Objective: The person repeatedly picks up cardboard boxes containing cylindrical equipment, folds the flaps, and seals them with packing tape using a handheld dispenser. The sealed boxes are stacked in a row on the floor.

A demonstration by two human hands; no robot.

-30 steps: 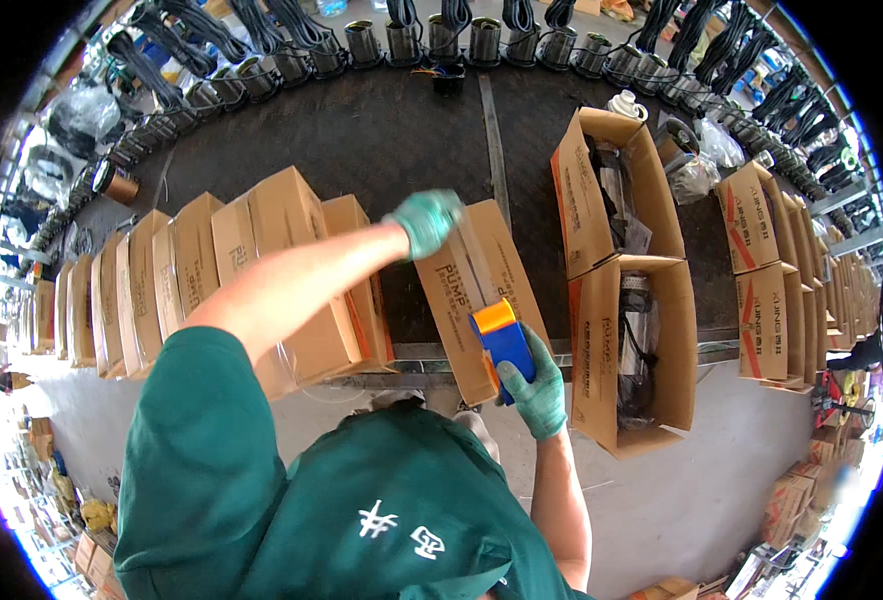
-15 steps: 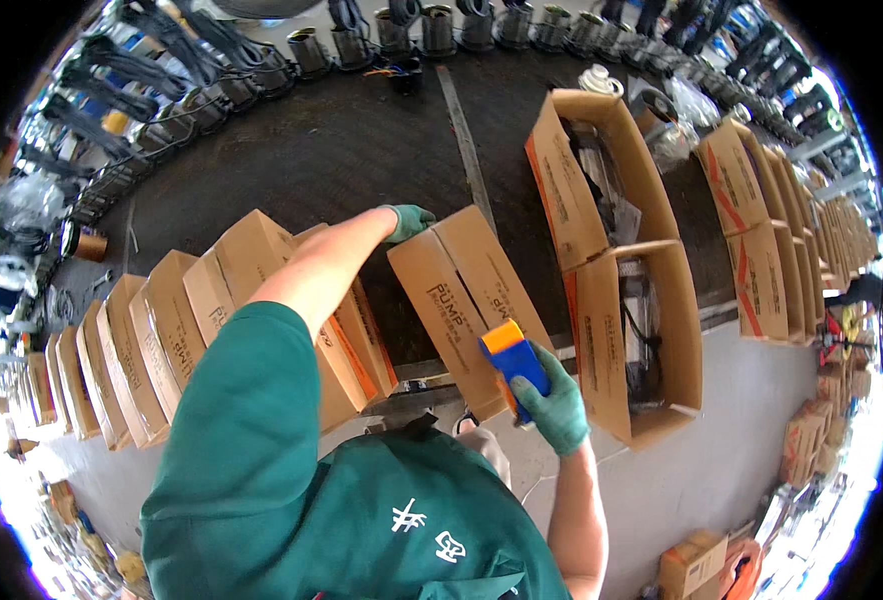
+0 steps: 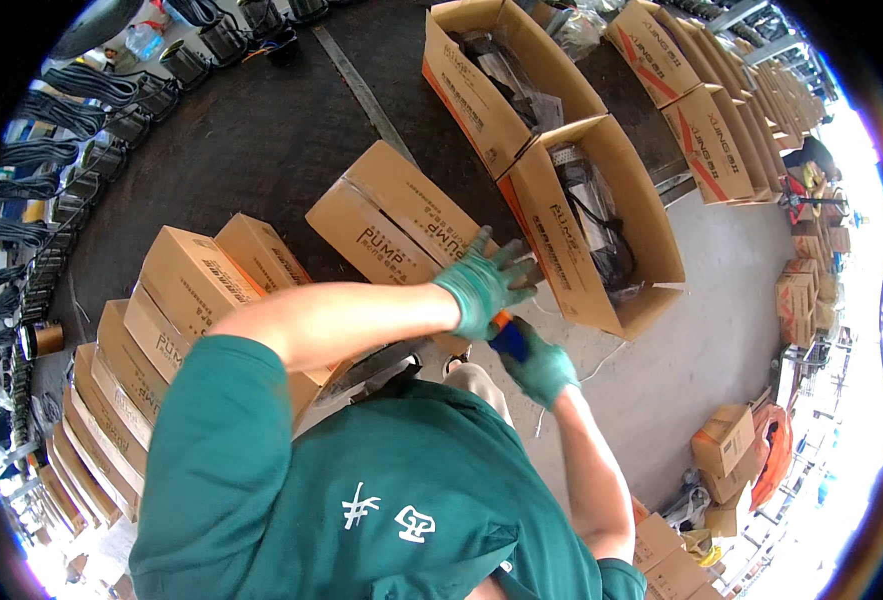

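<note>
Looking down through the head view, the left hand (image 3: 481,285), gloved in green, lay spread with fingers splayed on the near end of a closed cardboard box (image 3: 401,225) standing on the dark desk (image 3: 251,140). The right hand (image 3: 541,365), also gloved, was pressed around a blue and orange tape dispenser (image 3: 506,335), held just beside that box end and under the left palm. An open box (image 3: 601,220) with a pump inside stood touching on the right, a row of closed boxes (image 3: 161,320) on the left. Doing this well probably called for holding the flaps flat and drawing the dispenser straight along the seam.
</note>
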